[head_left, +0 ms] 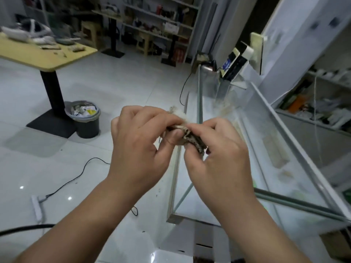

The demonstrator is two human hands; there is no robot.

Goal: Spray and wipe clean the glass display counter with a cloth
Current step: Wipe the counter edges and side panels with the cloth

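Item: cloth (191, 138), bunched. We're pinching it w/ both hands together, L hand (140, 141) & R hand (218, 154), in front of counter (266, 130). Bin (89, 128) sitting by table (47, 59) leg.

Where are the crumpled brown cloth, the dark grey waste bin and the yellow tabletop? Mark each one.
crumpled brown cloth (193, 140), head view, on its dark patterned fold.
dark grey waste bin (89, 129), head view, on its outer wall.
yellow tabletop (47, 57), head view, on a bare patch.

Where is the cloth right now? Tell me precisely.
In the head view the cloth is bunched at centre frame, pinched between the left hand and the right hand, held in the air over the left edge of the glass display counter.
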